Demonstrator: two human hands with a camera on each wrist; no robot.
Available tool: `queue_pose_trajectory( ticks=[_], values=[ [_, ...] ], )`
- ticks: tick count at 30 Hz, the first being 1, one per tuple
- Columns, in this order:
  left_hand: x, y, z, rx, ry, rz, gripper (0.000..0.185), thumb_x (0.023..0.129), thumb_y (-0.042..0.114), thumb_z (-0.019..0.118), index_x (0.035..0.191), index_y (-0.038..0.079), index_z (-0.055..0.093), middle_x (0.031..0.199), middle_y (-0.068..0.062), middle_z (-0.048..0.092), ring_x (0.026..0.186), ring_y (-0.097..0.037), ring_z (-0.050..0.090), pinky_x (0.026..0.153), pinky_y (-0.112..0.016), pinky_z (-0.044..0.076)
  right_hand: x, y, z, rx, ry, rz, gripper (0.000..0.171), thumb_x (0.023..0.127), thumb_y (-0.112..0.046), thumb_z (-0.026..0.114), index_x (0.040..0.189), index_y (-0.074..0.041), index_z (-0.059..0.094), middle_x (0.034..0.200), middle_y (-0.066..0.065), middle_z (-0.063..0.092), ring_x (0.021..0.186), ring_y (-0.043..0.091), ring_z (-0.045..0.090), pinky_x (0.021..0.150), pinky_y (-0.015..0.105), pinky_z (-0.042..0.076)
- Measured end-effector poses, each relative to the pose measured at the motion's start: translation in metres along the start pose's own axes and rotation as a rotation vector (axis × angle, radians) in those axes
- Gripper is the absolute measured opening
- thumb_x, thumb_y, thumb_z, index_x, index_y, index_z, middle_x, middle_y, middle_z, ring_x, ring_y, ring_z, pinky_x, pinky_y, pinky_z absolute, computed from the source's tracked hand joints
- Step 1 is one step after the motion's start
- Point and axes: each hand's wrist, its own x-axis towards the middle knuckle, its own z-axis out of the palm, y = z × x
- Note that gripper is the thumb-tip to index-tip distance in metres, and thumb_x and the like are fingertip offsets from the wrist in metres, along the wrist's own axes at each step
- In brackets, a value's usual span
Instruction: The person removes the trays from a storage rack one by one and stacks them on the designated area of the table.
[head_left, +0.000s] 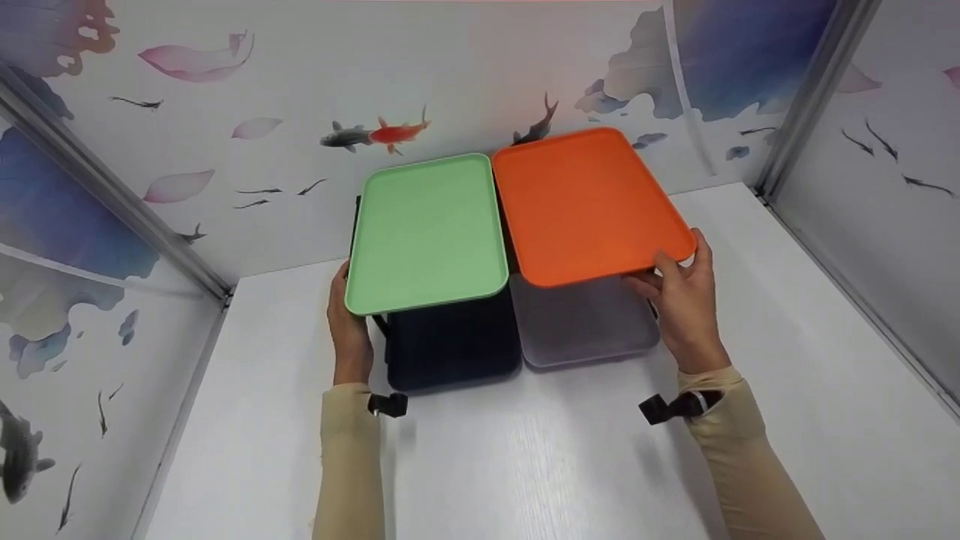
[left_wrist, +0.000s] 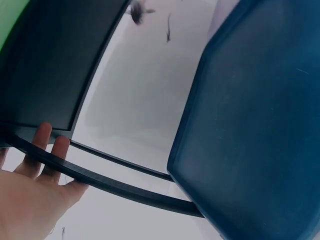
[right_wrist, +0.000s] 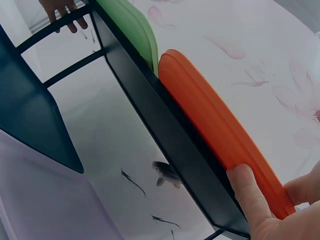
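A black two-level rack carries a light green tray and an orange tray side by side on its upper level. My right hand pinches the front right corner of the orange tray, its thumb and a finger on opposite sides of the rim. At the rack's left side, my left hand holds the black side bar, fingers hooked past it near the upper shelf. Below, a dark blue tray and a pale purple tray sit side by side, partly hidden by the upper trays.
The rack stands on a white table, near a back wall printed with fish and petals. Side walls with metal corner posts enclose the table left and right. A black wrist camera juts inward from the left forearm.
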Motion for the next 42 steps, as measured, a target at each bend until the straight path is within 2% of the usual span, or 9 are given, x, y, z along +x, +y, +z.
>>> queue_pose_trajectory(
  ticks=[8, 22, 26, 32, 36, 42],
  values=[
    [0.001, -0.005, 0.002, 0.043, 0.048, 0.039, 0.051, 0.113, 0.042, 0.030, 0.150, 0.013, 0.049, 0.145, -0.002, 0.054, 0.135, -0.014, 0.047, 0.116, -0.036, 0.034, -0.010, 0.000, -0.007, 0.061, -0.007, -0.046, 0.079, 0.108, -0.012, 0.047, 0.163, -0.022, -0.008, 0.144, 0.012, 0.039, 0.097, 0.023, 0.073, 0.085, 0.032, 0.060],
    [0.003, -0.006, 0.004, 0.020, 0.041, 0.079, 0.050, 0.113, 0.039, 0.028, 0.149, 0.011, 0.050, 0.143, -0.004, 0.057, 0.133, -0.014, 0.050, 0.114, -0.033, 0.036, -0.036, -0.008, -0.038, 0.159, -0.020, -0.084, 0.080, 0.108, -0.013, 0.049, 0.164, -0.024, -0.007, 0.148, 0.011, 0.034, 0.099, 0.026, 0.072, 0.086, 0.037, 0.059],
    [0.002, -0.005, 0.005, 0.021, 0.044, 0.086, 0.050, 0.114, 0.037, 0.028, 0.149, 0.010, 0.050, 0.144, -0.004, 0.057, 0.134, -0.014, 0.049, 0.114, -0.033, 0.036, -0.044, -0.012, -0.047, 0.152, -0.022, -0.105, 0.078, 0.109, -0.013, 0.049, 0.164, -0.023, -0.005, 0.149, 0.011, 0.033, 0.100, 0.026, 0.072, 0.085, 0.038, 0.059],
    [0.001, -0.006, 0.004, 0.022, 0.045, 0.059, 0.050, 0.113, 0.038, 0.027, 0.151, 0.012, 0.049, 0.146, -0.004, 0.054, 0.137, -0.015, 0.047, 0.116, -0.035, 0.034, -0.053, -0.016, -0.059, 0.108, -0.020, -0.134, 0.071, 0.109, -0.014, 0.047, 0.163, -0.022, 0.002, 0.148, 0.010, 0.034, 0.098, 0.024, 0.071, 0.083, 0.035, 0.060],
    [0.001, -0.008, 0.003, 0.034, 0.050, 0.060, 0.051, 0.113, 0.043, 0.028, 0.149, 0.015, 0.051, 0.143, 0.000, 0.057, 0.134, -0.013, 0.049, 0.115, -0.034, 0.035, -0.058, -0.015, -0.067, 0.073, -0.024, -0.149, 0.067, 0.110, -0.015, 0.047, 0.163, -0.022, 0.007, 0.147, 0.010, 0.034, 0.101, 0.022, 0.068, 0.083, 0.033, 0.061],
    [-0.001, -0.006, 0.005, 0.058, 0.056, 0.071, 0.050, 0.113, 0.042, 0.028, 0.148, 0.016, 0.052, 0.143, 0.001, 0.058, 0.133, -0.012, 0.050, 0.114, -0.035, 0.036, -0.065, -0.009, -0.079, 0.084, -0.030, -0.162, 0.062, 0.110, -0.015, 0.045, 0.162, -0.022, 0.012, 0.147, 0.011, 0.034, 0.105, 0.021, 0.067, 0.081, 0.032, 0.061]
  ],
)
